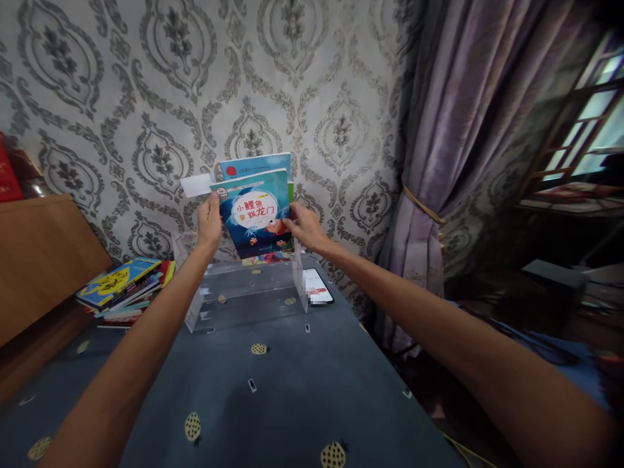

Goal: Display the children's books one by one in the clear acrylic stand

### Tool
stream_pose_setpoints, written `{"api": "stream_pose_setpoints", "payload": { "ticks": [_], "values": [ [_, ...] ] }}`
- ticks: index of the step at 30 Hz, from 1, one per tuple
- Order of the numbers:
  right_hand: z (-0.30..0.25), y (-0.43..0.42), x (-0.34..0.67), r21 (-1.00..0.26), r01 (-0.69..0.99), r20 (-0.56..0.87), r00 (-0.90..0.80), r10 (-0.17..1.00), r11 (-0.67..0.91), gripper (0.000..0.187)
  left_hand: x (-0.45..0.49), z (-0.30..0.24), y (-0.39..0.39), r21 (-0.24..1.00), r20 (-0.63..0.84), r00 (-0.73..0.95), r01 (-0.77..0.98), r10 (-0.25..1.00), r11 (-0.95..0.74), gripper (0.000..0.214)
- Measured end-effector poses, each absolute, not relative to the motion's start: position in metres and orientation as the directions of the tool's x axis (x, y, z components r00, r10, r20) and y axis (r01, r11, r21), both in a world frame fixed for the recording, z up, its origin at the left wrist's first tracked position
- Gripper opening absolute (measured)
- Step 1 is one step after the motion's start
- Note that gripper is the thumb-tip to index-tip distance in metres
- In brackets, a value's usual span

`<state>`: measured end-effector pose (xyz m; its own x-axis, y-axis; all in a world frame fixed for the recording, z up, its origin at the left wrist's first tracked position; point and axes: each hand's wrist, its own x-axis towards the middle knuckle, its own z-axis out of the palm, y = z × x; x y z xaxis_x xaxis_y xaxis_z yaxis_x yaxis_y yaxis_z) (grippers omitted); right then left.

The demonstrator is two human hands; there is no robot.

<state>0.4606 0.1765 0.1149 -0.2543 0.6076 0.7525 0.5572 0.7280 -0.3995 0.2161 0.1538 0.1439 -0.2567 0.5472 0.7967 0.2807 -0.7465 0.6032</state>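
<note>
My left hand (209,221) and my right hand (305,227) grip the two side edges of a blue picture book (256,214) with a fish on its cover. The book is upright, its lower edge inside a clear acrylic book stand (244,296) on the table. Behind it stands another blue book (258,164), and a green edge shows at its right. A white slip of paper (195,185) sticks out above my left hand.
A stack of children's books (124,289) lies at the left of the dark blue tablecloth (273,390). A phone (318,286) lies right of the stand. Patterned wallpaper is behind, a purple curtain (453,156) at right, wooden furniture (39,253) at left.
</note>
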Motion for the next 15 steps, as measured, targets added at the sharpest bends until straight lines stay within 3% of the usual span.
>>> {"api": "stream_pose_setpoints", "payload": {
  "ticks": [4,8,15],
  "values": [
    [0.108,0.178,0.46,-0.409,0.607,0.71,-0.257,0.656,0.681,0.013,0.21,0.141,0.151,0.561,0.823,-0.262,0.516,0.505,-0.647,0.059],
    [0.097,0.18,0.46,-0.43,0.669,0.642,-0.245,0.726,0.606,0.014,0.212,0.141,0.141,0.478,0.792,-0.144,0.752,0.593,-0.455,0.038],
    [0.084,0.173,0.457,-0.429,0.711,0.682,-0.15,0.715,0.558,0.019,0.224,0.142,0.126,0.35,0.765,-0.114,0.9,0.633,-0.261,0.024]
  ]
}}
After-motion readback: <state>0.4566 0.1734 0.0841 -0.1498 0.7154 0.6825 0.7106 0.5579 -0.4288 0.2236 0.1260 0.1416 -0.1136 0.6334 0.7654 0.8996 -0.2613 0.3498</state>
